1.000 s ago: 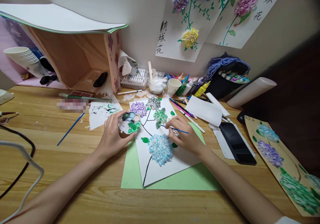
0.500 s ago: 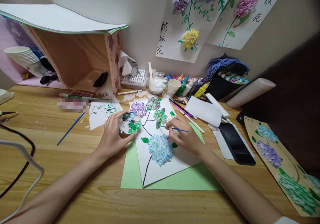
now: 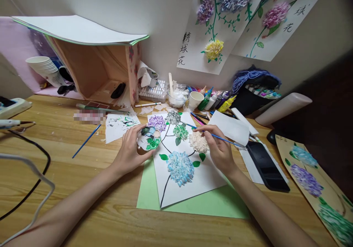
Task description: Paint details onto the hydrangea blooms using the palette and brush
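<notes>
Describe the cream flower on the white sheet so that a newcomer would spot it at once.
On the wooden table, find the white sheet lying partly over green paper. Near its right edge, just left of the right hand, is a round, ruffled flower, above and right of the large blue one. Among the sheet's five flowers, it alone is cream.

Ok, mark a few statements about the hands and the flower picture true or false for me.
1. The left hand holds the paint palette. True.
2. The right hand holds scissors. False: the right hand holds a blue paintbrush.
3. The white sheet lies partly over green paper. True.
4. The largest flower on the white sheet is yellow. False: it is the light blue flower.
5. A black phone lies to the right of the white sheet. True.
</notes>
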`<state>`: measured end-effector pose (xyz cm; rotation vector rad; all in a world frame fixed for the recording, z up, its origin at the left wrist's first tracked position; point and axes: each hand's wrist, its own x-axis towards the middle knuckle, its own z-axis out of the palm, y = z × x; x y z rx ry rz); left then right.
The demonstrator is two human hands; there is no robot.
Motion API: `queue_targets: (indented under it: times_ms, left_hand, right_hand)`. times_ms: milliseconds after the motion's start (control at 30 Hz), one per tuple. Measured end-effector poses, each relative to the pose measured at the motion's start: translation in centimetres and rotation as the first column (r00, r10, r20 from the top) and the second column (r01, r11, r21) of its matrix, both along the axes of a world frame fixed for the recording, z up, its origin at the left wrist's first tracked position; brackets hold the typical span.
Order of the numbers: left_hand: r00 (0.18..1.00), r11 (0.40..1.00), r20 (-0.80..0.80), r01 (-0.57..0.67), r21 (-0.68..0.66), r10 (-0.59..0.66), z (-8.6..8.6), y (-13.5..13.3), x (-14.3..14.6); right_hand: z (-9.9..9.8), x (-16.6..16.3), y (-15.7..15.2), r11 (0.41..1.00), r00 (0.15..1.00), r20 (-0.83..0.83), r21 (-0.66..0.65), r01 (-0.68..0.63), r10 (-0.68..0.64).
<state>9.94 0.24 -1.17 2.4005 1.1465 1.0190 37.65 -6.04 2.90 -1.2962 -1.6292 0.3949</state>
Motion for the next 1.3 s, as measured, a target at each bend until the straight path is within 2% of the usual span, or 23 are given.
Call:
queue_targets:
  times_ms: [100, 233, 433, 667, 867, 1067, 1133, 1200, 1300]
  left_hand:
    - [0.999, 0.999, 0.007, 0.05, -0.008, -0.05, 0.1, -0.3, 0.1]
    - [0.995, 0.995, 0.003, 0.1, -0.027, -0.1, 0.1, -0.7, 0.0]
    - [0.987, 0.986, -0.004, 0.16, -0.035, -0.161, 0.2, -0.9, 0.0]
    - [0.986, 0.986, -0.009, 0.169, -0.001, -0.169, 0.3, -1.0, 0.0]
    - [0.986, 0.986, -0.016, 0.166, 0.01, -0.166, 0.4, -1.1, 0.1]
    - [0.987, 0.987, -0.029, 0.158, 0.018, -0.158, 0.5, -1.3, 0.0]
    - [0.988, 0.988, -0.044, 0.149, 0.029, -0.147, 0.6, -1.1, -0.1]
    - [0.996, 0.995, -0.033, 0.085, 0.053, -0.084, 0.8, -0.7, -0.3]
    - [0.984, 0.986, 0.072, -0.166, 0.024, 0.164, 1.0, 0.5, -1.0]
  right_hand:
    - [0.0, -0.4, -0.3, 0.993, 0.993, -0.04, -0.015, -0.114, 0.113]
    - [-0.2, -1.4, -1.1, 0.956, 0.953, 0.073, -0.034, -0.292, 0.294]
    - [-0.5, -2.4, -1.5, 0.919, 0.895, 0.209, -0.085, -0.386, 0.395]
    - [-0.3, -2.4, -1.7, 0.94, 0.922, 0.186, -0.091, -0.328, 0.34]
    - [-0.5, -2.6, -1.6, 0.933, 0.923, 0.165, -0.151, -0.326, 0.349]
    - [-0.4, -2.6, -1.5, 0.932, 0.921, 0.16, -0.143, -0.334, 0.355]
    - [-0.3, -2.4, -1.5, 0.94, 0.93, 0.143, -0.1, -0.327, 0.339]
    - [-0.1, -2.2, -1.4, 0.959, 0.954, 0.102, -0.012, -0.283, 0.283]
    - [0.3, -1.6, -1.3, 0.984, 0.988, -0.008, 0.092, -0.151, 0.153]
